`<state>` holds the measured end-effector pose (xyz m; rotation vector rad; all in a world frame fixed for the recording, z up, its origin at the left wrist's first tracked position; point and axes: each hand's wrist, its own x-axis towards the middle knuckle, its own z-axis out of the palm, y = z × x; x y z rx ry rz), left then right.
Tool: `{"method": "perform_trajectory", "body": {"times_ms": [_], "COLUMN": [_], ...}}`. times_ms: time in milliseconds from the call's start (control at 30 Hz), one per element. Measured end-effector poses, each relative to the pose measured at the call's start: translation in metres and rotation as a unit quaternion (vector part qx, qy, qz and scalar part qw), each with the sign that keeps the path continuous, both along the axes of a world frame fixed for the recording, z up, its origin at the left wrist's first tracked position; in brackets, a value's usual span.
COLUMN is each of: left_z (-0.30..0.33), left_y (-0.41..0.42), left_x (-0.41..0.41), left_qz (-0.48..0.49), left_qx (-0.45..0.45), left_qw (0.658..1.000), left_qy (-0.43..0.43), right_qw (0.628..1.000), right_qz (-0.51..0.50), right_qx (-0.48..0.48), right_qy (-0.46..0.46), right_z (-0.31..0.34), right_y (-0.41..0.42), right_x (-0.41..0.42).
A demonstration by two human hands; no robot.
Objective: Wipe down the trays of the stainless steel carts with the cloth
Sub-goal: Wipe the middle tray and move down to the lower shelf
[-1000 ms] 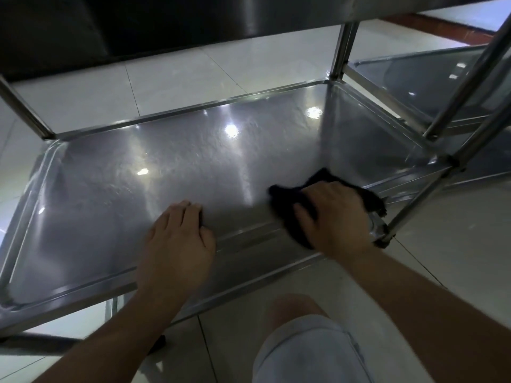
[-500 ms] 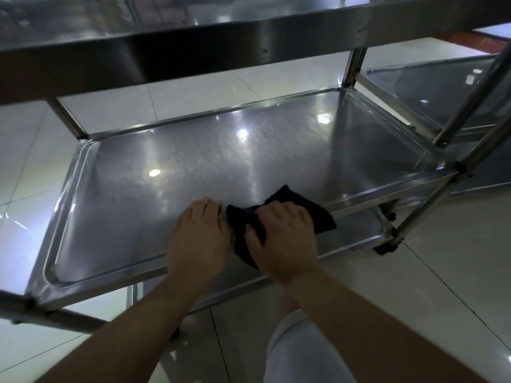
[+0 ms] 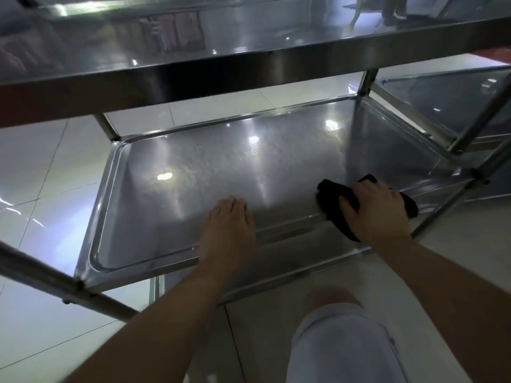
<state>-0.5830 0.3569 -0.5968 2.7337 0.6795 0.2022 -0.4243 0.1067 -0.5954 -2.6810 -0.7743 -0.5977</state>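
The lower stainless steel tray [image 3: 193, 172] of the cart fills the middle of the head view, shiny with light spots. My right hand [image 3: 376, 211] grips a black cloth [image 3: 331, 197] and holds it against the tray's near rim toward the right corner. My left hand [image 3: 229, 230] lies flat over the near rim at the middle, fingers straight and reaching onto the tray floor. The cart's upper tray [image 3: 249, 37] spans the top of the view.
A second cart's tray [image 3: 448, 106] stands close on the right, its legs [image 3: 481, 120] crossing beside my right hand. The near left leg [image 3: 55, 283] runs diagonally at lower left. White tiled floor [image 3: 41, 167] surrounds the carts. My knee [image 3: 340, 327] is below.
My right hand slid the cloth left along the near rim until it met my left hand, then back right toward the corner. The view lifted, showing more of the upper tray.
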Motion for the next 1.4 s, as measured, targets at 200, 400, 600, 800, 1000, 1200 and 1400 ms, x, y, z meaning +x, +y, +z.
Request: {"method": "perform_trajectory", "body": {"times_ms": [200, 400, 600, 800, 1000, 1200, 1400], "left_z": [-0.003, -0.005, 0.005, 0.051, 0.112, 0.215, 0.329], "left_y": [-0.004, -0.001, 0.014, 0.038, 0.034, 0.025, 0.033], "left_x": [0.001, 0.005, 0.005, -0.021, -0.132, -0.248, -0.342], "left_qz": [0.008, 0.002, -0.019, -0.005, 0.005, -0.03, 0.017], "left_qx": [0.014, -0.006, -0.094, -0.223, -0.179, -0.231, -0.269], "left_qw": [1.0, 1.0, 0.995, 0.968, 0.957, 0.878, 0.87], "left_qy": [-0.011, 0.016, 0.017, 0.117, 0.23, 0.418, 0.414], "right_qw": [0.999, 0.996, 0.987, 0.946, 0.779, 0.666, 0.658], "right_qz": [-0.03, 0.081, 0.114, 0.103, 0.144, 0.125, 0.126], "right_qx": [0.021, 0.033, 0.013, -0.164, -0.383, -0.472, -0.404], "right_qy": [0.0, 0.036, 0.112, 0.26, 0.475, 0.564, 0.623], "right_z": [-0.004, -0.009, 0.002, 0.058, 0.135, 0.222, 0.345], "right_y": [0.023, 0.087, 0.109, 0.127, 0.128, 0.103, 0.145], "right_x": [-0.025, -0.082, -0.092, -0.081, -0.133, -0.222, -0.31]}}
